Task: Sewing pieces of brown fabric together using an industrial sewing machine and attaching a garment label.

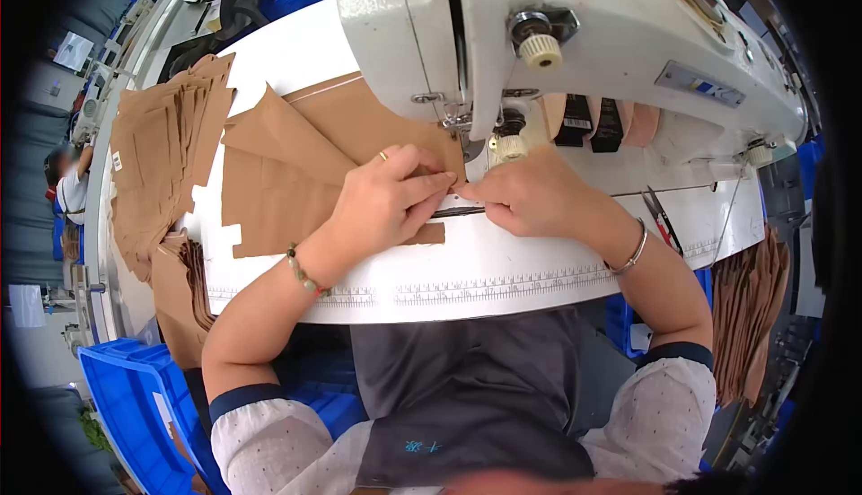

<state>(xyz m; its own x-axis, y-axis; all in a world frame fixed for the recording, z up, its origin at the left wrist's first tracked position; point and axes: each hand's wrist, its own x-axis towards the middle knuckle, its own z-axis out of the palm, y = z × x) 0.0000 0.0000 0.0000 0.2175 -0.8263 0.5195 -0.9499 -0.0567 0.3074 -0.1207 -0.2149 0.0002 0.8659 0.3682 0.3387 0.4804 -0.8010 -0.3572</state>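
Observation:
A brown fabric piece (278,194) lies partly folded on the white table, its right edge running under the needle area of a white sewing machine (395,46). My left hand (386,194) rests on that edge, thumb and forefinger pinched together on the fabric just in front of the presser foot. Close beside it, my right hand (530,192) has its forefinger pointed at the same fabric corner, with the thumb tucked below. Its other fingers curl under, and what they hold, if anything, is hidden. The two hands' fingertips nearly meet.
Stacked brown fabric pieces (171,145) lie at the left. Small scissors (663,221) rest right of my right hand. Black labels (575,120) sit behind, under the machine arm. More brown pieces (747,315) hang at the right. A blue crate (135,405) stands lower left.

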